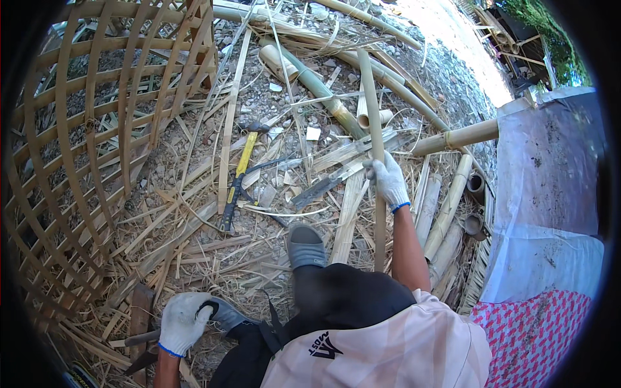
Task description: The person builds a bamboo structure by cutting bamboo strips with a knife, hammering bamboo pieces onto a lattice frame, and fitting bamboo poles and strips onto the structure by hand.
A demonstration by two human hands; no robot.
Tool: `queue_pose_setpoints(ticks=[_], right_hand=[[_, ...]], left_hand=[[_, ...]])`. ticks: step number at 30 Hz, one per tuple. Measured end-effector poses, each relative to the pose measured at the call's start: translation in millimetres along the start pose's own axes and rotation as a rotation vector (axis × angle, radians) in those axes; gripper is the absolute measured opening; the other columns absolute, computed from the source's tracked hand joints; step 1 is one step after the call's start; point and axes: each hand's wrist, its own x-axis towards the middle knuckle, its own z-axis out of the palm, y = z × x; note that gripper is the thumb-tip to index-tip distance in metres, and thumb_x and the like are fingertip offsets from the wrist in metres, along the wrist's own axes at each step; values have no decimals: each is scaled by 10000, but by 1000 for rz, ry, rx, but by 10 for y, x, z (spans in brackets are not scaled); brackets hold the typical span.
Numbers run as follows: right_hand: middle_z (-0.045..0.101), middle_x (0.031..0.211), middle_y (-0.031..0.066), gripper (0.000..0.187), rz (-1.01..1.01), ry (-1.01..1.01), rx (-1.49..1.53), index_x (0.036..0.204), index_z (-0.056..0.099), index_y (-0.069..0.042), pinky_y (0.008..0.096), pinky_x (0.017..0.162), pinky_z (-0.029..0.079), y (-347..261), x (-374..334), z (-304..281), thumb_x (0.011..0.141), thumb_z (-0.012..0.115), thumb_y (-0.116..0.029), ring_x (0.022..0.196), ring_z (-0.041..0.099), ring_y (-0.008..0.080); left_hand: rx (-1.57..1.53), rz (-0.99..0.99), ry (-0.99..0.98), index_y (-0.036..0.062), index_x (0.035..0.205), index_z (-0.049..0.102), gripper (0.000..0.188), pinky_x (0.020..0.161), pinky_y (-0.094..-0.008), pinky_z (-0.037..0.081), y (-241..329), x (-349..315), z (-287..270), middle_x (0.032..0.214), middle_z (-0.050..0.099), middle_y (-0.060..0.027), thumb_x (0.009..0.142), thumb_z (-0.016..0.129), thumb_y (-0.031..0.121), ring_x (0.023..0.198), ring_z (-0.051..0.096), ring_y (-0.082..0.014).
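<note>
My right hand [389, 181], in a white glove with a blue cuff, is closed around a long bamboo strip [369, 84] that stands nearly upright beside my right leg. My left hand [184, 321], gloved the same way, is curled at the lower left. Something dark [208, 306] shows by its thumb, and a dark pointed blade [140, 363] shows beside the wrist. Whether these are one tool in my grip is hidden. On the ground ahead lies a hammer [245, 155] with a yellow and black handle.
A woven bamboo lattice [97, 97] stands at the left. Bamboo poles [323, 97] and split strips [349, 216] litter the rubble ahead. Cut bamboo lengths [449, 207] lie at the right, by a plastic sheet [540, 174] and a red patterned cloth [537, 336]. My shoe [306, 246] rests among shavings.
</note>
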Motion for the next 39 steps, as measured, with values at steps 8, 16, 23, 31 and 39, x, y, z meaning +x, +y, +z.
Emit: queue_pose_setpoints(ticks=[8,16,23,31,39], right_hand=[[721,1176,160,411,-274,-178,505,1395,555,-18,291,691,589,-1669,1100,-187,1081,466,-268,821,671,159],[690,1111,191,369,-461,-259,1008,1337,516,15,368,657,580,-2949,1584,1091,1054,433,-207,815,653,233],[680,1029,90,374,-758,-409,851,1253,580,-14,276,665,557,-3612,597,1687,1087,481,-334,813,661,155],[662,861,64,411,-1039,-1011,-40,1173,609,3,280,650,535,-3656,-408,2388,1064,541,-387,741,658,125],[639,779,234,206,-1260,-1208,-695,946,581,-27,547,687,503,-2516,-542,3290,997,567,-226,771,657,471]], left_hand=[[-204,65,144,74,1134,752,260,961,-447,536,373,311,286,1102,757,-138,894,725,167,1045,706,-338],[-285,61,203,78,1190,737,277,992,-428,534,451,343,103,1162,744,-149,933,696,174,1107,696,-337],[-452,-153,688,6,1259,692,321,1017,-365,511,393,151,-341,1188,739,-146,966,604,101,1132,697,-243],[-815,-197,1048,-30,1394,565,383,1088,-400,511,15,-8,-393,1316,658,-169,1103,486,205,1204,666,-257],[-1731,-222,1047,55,1553,401,579,1119,-436,483,-562,321,471,1482,528,-154,1085,573,349,1368,542,-299]])
